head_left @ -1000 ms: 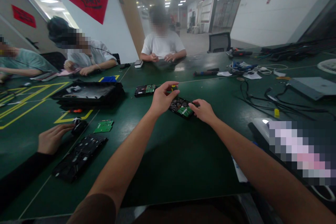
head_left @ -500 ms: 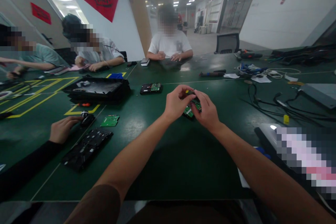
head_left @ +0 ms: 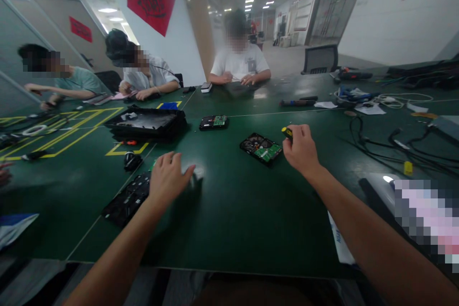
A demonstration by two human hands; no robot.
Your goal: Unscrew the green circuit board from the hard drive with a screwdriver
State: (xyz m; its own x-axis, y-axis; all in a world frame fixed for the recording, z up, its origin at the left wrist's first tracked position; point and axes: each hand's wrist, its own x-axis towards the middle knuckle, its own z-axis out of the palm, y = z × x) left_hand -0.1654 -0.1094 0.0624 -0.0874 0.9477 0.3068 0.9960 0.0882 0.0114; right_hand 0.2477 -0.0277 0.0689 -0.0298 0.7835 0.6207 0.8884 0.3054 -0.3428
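Note:
My right hand (head_left: 301,150) is closed around a yellow-and-black screwdriver (head_left: 287,133), whose shaft does not show. Just left of that hand, a hard drive (head_left: 261,148) with a green circuit board lies flat on the table. My left hand (head_left: 168,177) hovers with fingers spread and thumb out, over the right edge of a flat black perforated part (head_left: 126,199). Behind its fingers a sliver of a loose green circuit board (head_left: 153,165) peeks out; the rest is hidden.
Another hard drive (head_left: 214,122) lies farther back, beside stacked black trays (head_left: 145,123). A small black object (head_left: 132,160) sits left of my left hand. Black cables (head_left: 380,143) spread at right. Several people sit around the green table (head_left: 222,220).
My hands have parted. The left swung down and left toward the black part; the right shifted right with the screwdriver, uncovering the hard drive. A neighbour's hand withdrew from the small black object.

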